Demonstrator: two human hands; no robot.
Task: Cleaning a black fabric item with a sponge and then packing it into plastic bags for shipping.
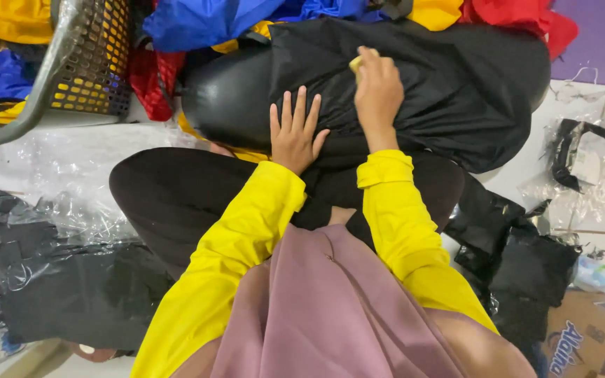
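A large black garment [449,91] of glossy, thin fabric lies spread over the person's lap and the floor ahead, its long axis running left to right across the view. Its left end is smooth and rounded with a sheen, while the right part is crumpled into fine folds that gather toward the wrists. There is one such garment under the hands.

Behind it lies a heap of coloured cloth: one blue piece [204,21], red pieces [526,17] at the top right and beside the basket, and yellow scraps between them. One dark plastic basket [96,63] with a mesh wall stands at the upper left, holding more yellow and blue fabric. Clear plastic bags [71,168] lie on the white tiled floor [526,175], with black pieces [71,287] piled at the lower left and others at the right. One cardboard box [589,336] sits in the lower right corner.

The left hand [295,133] lies flat on the black garment with fingers spread, pressing rather than gripping. The right hand [378,91] rests further up the fabric, fingers curled around a small yellow object [355,63], of which only a corner shows.
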